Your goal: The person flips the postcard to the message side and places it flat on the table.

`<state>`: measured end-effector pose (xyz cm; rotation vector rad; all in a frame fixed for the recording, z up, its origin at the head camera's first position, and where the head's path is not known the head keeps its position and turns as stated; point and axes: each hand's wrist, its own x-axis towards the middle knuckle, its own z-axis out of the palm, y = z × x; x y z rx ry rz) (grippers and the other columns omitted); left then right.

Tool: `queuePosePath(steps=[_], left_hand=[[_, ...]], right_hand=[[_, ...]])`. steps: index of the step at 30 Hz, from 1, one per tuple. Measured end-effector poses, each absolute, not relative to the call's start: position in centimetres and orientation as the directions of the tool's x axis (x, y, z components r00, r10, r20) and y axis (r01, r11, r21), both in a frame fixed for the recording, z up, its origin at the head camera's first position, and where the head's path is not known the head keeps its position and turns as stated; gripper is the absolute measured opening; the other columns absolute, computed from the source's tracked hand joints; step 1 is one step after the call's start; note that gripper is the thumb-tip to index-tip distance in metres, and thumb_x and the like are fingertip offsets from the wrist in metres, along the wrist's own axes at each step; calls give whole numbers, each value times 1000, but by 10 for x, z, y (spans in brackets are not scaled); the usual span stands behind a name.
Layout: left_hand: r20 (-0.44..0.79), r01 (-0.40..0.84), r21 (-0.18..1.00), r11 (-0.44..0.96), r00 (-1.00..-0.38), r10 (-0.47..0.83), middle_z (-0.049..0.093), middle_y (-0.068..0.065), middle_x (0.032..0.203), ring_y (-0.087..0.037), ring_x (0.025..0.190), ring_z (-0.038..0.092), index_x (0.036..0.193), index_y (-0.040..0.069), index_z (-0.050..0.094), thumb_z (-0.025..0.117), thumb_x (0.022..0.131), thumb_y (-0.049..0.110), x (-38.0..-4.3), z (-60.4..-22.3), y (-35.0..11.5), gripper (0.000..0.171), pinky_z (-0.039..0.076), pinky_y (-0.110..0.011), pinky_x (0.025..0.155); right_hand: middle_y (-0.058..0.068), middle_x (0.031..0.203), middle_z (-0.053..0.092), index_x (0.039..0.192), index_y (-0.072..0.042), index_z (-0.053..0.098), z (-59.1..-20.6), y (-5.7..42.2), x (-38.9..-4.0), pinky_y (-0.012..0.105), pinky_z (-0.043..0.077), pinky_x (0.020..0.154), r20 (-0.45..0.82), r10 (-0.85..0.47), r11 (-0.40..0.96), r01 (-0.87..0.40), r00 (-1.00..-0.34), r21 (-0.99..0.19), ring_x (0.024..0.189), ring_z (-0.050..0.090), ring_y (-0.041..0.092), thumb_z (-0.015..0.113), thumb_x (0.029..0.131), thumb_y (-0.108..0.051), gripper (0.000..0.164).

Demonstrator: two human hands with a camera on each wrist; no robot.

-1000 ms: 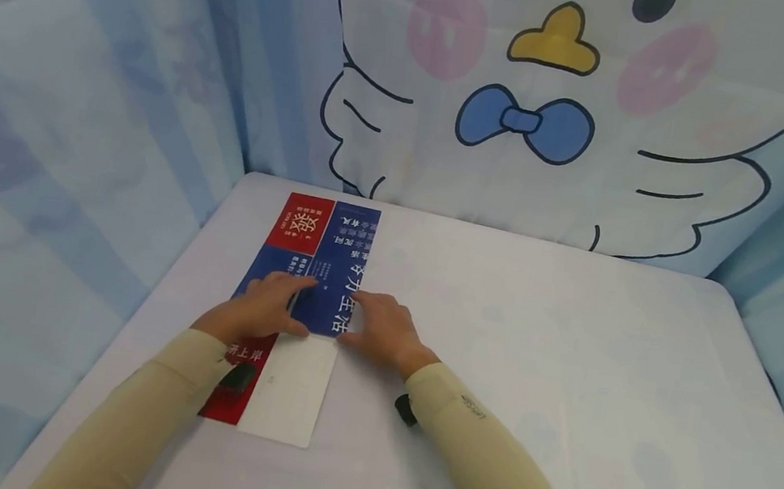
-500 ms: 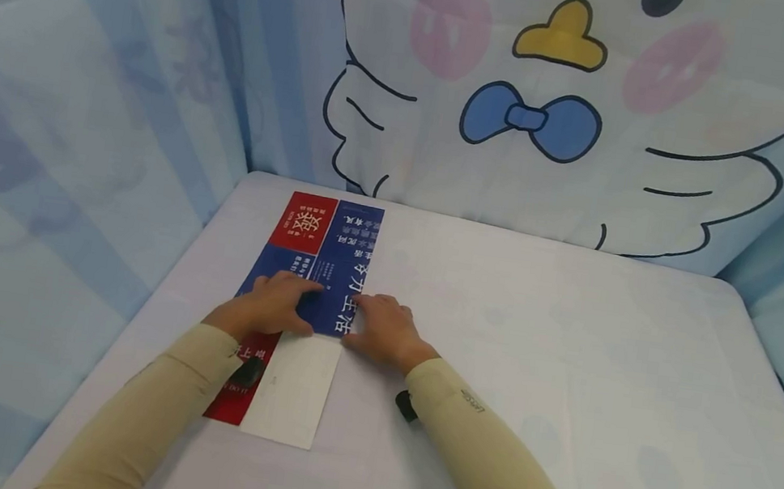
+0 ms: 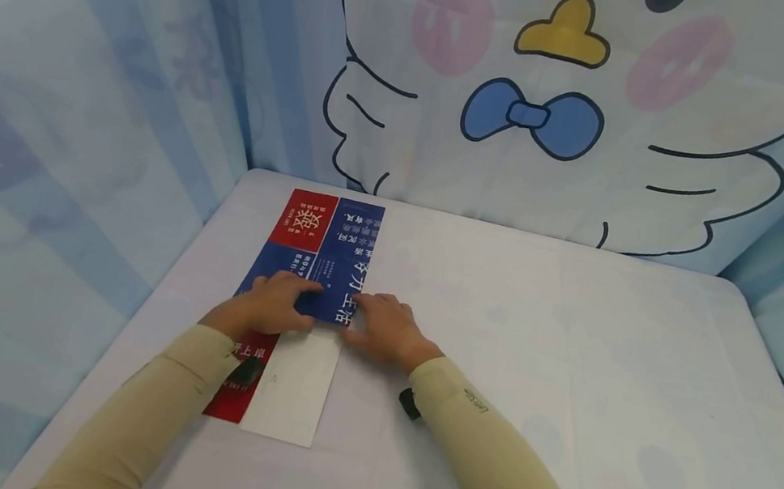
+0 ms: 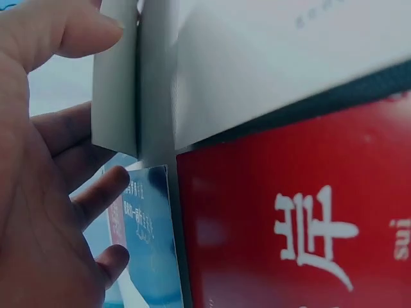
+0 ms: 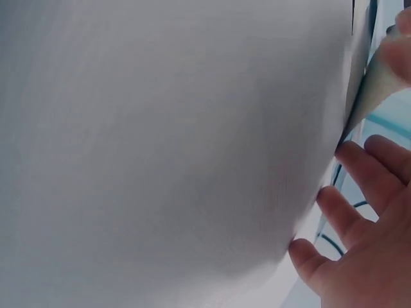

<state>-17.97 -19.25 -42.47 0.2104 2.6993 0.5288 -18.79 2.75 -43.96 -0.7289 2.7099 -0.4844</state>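
Observation:
A blue card with white characters (image 3: 341, 267) lies toward the left of the table, its near edge raised a little. My left hand (image 3: 274, 303) pinches that edge at its left corner; in the left wrist view its pale underside (image 4: 114, 83) stands between thumb and fingers. At the right corner my right hand (image 3: 385, 329) holds the same edge, fingertips down by the tabletop and thumb against the card (image 5: 379, 86). A plain white card (image 3: 294, 387) lies flat on the near side. Beside it is a red card (image 3: 233, 400), partly covered by my left forearm.
Beyond my left hand lie a red square panel (image 3: 303, 219) and another blue panel (image 3: 272, 262), edge to edge with the blue card. The white-covered table (image 3: 566, 380) stretches off to the right. A curtain with a cartoon bird (image 3: 533, 115) hangs behind.
The blue card's near edge has lifted and shifted slightly away from me, showing more of the white card. Both hands stay almost in the same place.

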Motion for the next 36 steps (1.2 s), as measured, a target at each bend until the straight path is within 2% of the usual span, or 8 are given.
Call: queuePosePath(steps=[6,13,18,24,33,36], left_hand=[[-312,67,419,906,-926,213,40,-22,150,-45,135,32,147,15,53,68,87,35,-178,-426,-195,65,30,-70,105],[-261,120,428,896,-933,250,43,-21,149,-42,137,33,145,16,54,67,89,35,-176,-430,-197,61,27,-68,107],[-243,109,475,873,-937,249,42,-20,151,-43,139,31,146,17,54,67,88,21,-174,-433,-202,59,25,-69,109],[-214,1,601,799,-963,162,46,-17,150,-42,136,38,141,15,57,64,92,7,-177,-433,-204,51,31,-65,108],[-178,-18,614,789,-977,116,57,-13,139,-38,135,41,136,13,60,64,92,0,-179,-426,-196,46,33,-61,109],[-135,8,616,788,-984,115,62,-12,132,-36,132,45,134,11,61,63,94,1,-179,-425,-195,41,38,-58,107]], right_hand=[[10,139,59,143,-8,52,-439,25,-189,52,40,106,-155,-511,816,-422,-845,-394,130,49,33,53,102,-25,44],[9,132,64,137,-9,57,-439,23,-190,51,45,99,-119,-476,830,-400,-871,-389,121,56,32,48,105,-29,40],[10,130,65,135,-8,58,-436,23,-189,50,45,100,-110,-468,824,-387,-877,-414,121,56,32,44,105,-30,39],[10,128,66,132,-6,59,-434,23,-189,46,45,102,-90,-471,795,-378,-877,-474,119,58,30,45,105,-27,37],[11,125,66,128,-4,59,-428,23,-190,43,47,102,-42,-447,764,-357,-894,-538,116,60,29,45,105,-25,35],[12,122,67,126,-3,59,-427,24,-190,43,48,100,-13,-438,752,-358,-899,-553,112,61,29,46,104,-23,33]])
